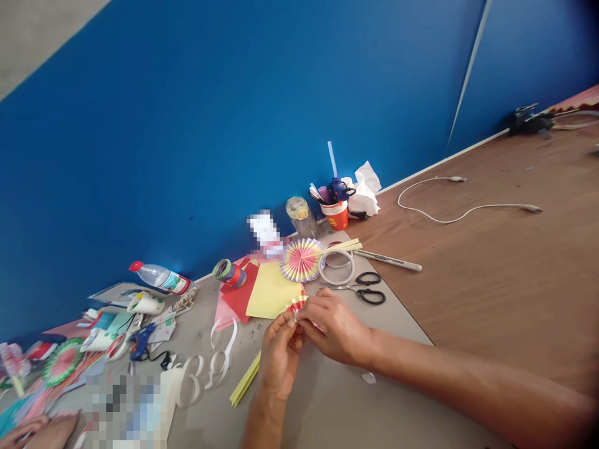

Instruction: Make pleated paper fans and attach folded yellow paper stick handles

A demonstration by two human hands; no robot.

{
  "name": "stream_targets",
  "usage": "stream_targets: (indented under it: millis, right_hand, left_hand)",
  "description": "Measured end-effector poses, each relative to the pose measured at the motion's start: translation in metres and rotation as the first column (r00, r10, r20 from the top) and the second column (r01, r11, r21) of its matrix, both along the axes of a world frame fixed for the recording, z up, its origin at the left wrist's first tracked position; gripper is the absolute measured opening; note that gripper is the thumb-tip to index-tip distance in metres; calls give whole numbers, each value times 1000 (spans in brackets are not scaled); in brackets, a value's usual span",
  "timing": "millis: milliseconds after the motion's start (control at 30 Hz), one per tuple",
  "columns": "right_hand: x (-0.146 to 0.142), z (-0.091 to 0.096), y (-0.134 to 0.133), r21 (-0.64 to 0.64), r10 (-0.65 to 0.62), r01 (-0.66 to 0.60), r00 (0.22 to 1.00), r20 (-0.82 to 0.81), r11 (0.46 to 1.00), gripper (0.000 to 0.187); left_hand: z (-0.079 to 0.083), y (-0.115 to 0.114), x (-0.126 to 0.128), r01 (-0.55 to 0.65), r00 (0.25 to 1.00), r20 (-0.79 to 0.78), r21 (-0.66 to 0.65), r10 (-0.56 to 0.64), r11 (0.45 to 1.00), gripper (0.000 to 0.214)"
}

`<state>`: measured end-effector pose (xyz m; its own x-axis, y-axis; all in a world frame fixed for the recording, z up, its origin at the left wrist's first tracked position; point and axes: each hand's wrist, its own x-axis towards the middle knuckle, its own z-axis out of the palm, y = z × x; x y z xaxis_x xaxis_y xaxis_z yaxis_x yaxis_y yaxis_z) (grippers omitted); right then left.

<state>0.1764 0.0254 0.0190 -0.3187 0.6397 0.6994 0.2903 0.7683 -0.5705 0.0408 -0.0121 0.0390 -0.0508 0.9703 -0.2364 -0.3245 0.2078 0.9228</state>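
My left hand (pixel 281 349) and my right hand (pixel 333 325) meet over the grey mat, fingers pinched on a small pleated paper fan (pixel 296 304) in red, yellow and white. Much of the fan is hidden by my fingers. Just beyond it lie a yellow paper sheet (pixel 270 290) and red paper (pixel 239 299). A finished-looking round paper fan (pixel 302 259) with a pink centre lies behind my hands, beside rolls of tape (pixel 337 267). Black-handled scissors (pixel 370 295) rest to the right of my right hand. A folded yellow-green paper strip (pixel 245 380) is left of my left hand.
An orange cup (pixel 335 216) of tools, a clear jar (pixel 301 216) and a bottle (pixel 161 277) stand or lie along the blue wall. A white cable (pixel 435 218) crosses the brown tabletop. Curled white strips (pixel 219 362) lie leftward. Another person's hand (pixel 40 431) shows at lower left.
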Motion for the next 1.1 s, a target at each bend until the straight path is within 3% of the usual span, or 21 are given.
stream_targets:
  millis: [200,567,1100]
  right_hand:
    - [-1,0,0,-85,-18,17,1000,-16,996,11]
    - [4,4,0,-44,-41,36,992,-118,998,11]
    - [2,5,-2,143,-8,8,1000,-6,990,14]
  left_hand:
    - [3,-1,2,4,999,52,-20,-3,1000,25]
    - [4,0,-4,75,965,255,-74,-54,994,22]
    - [3,2,-4,101,956,287,-112,-65,988,22]
